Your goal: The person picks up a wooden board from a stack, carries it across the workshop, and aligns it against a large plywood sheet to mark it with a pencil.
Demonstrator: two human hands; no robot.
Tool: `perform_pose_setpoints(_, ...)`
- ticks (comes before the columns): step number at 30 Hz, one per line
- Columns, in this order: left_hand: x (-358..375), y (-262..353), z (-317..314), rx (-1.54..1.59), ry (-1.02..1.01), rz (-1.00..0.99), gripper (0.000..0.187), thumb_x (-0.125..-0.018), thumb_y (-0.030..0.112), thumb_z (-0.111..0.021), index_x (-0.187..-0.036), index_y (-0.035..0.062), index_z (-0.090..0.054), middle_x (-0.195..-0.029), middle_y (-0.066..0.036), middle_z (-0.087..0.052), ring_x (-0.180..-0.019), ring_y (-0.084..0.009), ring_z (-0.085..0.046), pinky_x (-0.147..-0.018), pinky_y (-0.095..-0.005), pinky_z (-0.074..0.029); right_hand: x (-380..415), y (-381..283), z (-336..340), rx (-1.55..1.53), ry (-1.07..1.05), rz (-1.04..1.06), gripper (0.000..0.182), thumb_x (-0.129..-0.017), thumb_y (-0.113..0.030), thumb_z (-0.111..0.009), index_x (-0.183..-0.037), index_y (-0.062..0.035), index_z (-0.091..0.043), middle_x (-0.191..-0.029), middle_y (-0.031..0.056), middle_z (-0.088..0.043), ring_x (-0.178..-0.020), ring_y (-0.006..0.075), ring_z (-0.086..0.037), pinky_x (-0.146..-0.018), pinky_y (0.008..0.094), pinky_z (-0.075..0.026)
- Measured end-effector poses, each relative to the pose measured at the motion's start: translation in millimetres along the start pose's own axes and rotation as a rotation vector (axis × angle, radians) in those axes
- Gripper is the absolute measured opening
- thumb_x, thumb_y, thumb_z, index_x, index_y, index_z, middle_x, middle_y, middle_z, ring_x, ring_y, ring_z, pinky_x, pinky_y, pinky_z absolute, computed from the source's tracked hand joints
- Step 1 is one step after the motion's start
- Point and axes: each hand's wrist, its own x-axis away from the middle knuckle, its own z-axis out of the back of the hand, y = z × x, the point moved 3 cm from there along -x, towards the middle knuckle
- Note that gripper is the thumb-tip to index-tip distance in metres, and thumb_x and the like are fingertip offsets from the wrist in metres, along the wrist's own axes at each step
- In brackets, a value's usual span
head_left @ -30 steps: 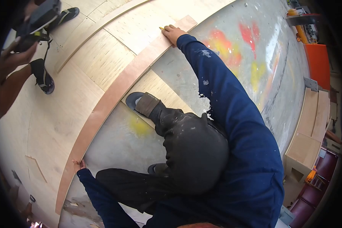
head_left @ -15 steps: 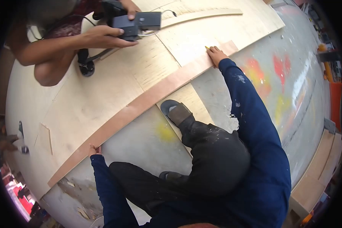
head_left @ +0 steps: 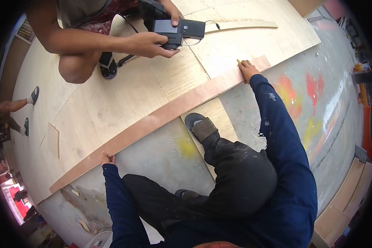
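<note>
A long reddish-brown wooden strip (head_left: 153, 118) lies along the near edge of pale plywood sheets (head_left: 124, 99). Near the strip's lower left part, my left hand (head_left: 107, 158) grips its near edge, with the thumb and fingers pinched on it. My right hand (head_left: 248, 70) is at the strip's upper right part, closed around a small yellow pencil-like thing (head_left: 238, 61) whose end shows past the fingers. The palm side of my right hand is hidden.
A person crouches on the plywood at the upper left, holding a black device (head_left: 188, 29) with cables. A curved pale wooden strip (head_left: 244, 26) lies beyond. Another person's legs show at the far left. Wooden boards (head_left: 347, 194) rest at the right.
The whole view has shifted, so the strip, device and crouching person appear farther right. More of the other person's legs shows at the left. Both my hands keep their places on the strip.
</note>
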Motion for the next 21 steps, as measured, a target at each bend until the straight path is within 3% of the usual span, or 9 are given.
perform_pose_setpoints(21, 10.3, 3.0, -3.9, -0.065, 0.02, -0.009, 0.03, -0.091, 0.033, -0.06, -0.105, 0.0064, -0.058, -0.094, -0.009, -0.064, -0.086, -0.0231, -0.063, -0.08, -0.0386, -0.055, -1.5, 1.7, -2.9, 0.018, -0.01, 0.0, 0.088, -0.054, -0.001, -0.083, -0.131, -0.0072, -0.04, -0.134, 0.0092, -0.038, -0.129, 0.0285, -0.033, -0.1, 0.044, -0.043)
